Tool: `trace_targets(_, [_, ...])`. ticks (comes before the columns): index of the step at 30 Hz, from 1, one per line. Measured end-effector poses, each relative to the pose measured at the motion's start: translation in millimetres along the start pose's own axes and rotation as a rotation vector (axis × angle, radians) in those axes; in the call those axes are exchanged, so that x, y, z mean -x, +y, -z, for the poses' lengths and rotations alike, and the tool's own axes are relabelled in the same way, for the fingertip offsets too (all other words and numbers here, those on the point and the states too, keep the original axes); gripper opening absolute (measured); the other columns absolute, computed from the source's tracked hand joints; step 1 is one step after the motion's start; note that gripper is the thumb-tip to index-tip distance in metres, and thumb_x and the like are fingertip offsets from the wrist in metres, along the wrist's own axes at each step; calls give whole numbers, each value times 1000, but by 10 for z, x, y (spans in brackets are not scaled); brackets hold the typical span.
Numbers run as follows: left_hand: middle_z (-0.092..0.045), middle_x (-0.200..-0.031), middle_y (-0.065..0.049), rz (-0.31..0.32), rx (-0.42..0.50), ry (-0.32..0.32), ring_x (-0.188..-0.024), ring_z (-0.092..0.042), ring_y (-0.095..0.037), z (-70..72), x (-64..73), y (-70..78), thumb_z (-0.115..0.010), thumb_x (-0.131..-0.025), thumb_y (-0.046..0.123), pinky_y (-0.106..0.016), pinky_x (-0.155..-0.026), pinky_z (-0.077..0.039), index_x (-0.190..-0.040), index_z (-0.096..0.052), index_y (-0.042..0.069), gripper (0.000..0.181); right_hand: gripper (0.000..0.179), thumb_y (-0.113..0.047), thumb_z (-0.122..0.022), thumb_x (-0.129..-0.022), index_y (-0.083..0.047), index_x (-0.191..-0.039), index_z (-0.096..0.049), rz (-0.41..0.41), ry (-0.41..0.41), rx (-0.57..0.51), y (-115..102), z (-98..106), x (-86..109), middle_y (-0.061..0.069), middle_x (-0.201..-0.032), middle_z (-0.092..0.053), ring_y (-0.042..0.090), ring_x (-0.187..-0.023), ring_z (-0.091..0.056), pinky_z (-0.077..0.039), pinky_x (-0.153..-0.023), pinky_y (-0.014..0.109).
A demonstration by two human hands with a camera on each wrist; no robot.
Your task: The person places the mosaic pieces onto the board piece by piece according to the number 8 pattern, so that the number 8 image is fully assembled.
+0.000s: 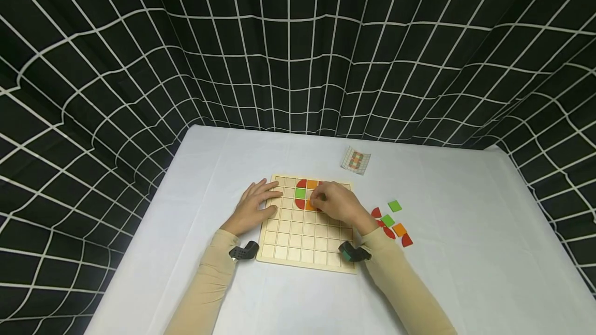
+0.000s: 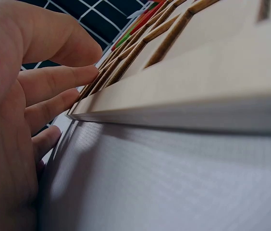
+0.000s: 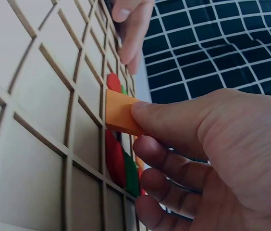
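Observation:
A wooden grid board (image 1: 302, 242) lies on the white table with several coloured tiles in its upper cells. My right hand (image 1: 339, 202) pinches an orange square tile (image 3: 120, 111) between thumb and fingers, its edge down at a cell of the board and its body tilted up. Around it sit red quarter-round tiles (image 1: 300, 203), a green square tile (image 1: 300, 193) and another orange tile (image 1: 312, 184); the right hand hides part of this group. At the board's left edge, my left hand (image 1: 251, 210) rests with fingers extended, fingertips over the rim.
To the right of the board lie several loose tiles: green squares (image 1: 395, 205), red pieces (image 1: 407, 240) and an orange square (image 1: 399, 229). Behind the board is a small printed pattern card (image 1: 356, 160). Black cloth with a white grid (image 1: 288, 61) hangs around the table.

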State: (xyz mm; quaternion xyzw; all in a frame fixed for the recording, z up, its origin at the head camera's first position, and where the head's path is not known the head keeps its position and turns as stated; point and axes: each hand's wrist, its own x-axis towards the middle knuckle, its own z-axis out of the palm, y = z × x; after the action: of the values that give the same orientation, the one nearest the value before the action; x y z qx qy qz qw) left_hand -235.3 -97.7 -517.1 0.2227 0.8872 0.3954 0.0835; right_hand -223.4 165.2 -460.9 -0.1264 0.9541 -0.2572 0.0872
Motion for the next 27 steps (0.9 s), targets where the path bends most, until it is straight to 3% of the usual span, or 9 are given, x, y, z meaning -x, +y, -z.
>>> trace_targets(13, [-43,-161,-3,-4,1,5,-159,-18,-29,2,5,10,-62,-95,23,-49,-132,-2,-135,-65,14,42,6,-23,-73,-94,-18,-92,-76,-34,33,70,-38,-71,6,-6,-86,-68,16,-89,-57,-52,-79,33])
trace_targets(22, [-43,-161,-3,-4,3,3,-159,-18,-29,-4,2,7,-62,-94,23,-49,-132,-2,-135,-65,14,42,7,-22,-73,-93,-18,-87,-74,-22,71,71,-14,-119,13,-6,-80,-65,15,-85,-55,-48,-68,28])
trace_targets(27, [-42,-162,-1,5,1,-8,-159,-17,-27,-4,-4,3,-62,-95,23,-47,-133,-1,-136,-64,14,42,8,-25,-72,-93,-16,-92,-72,-27,93,7,-4,-96,53,-3,-78,-59,14,-78,-51,-42,-60,26])
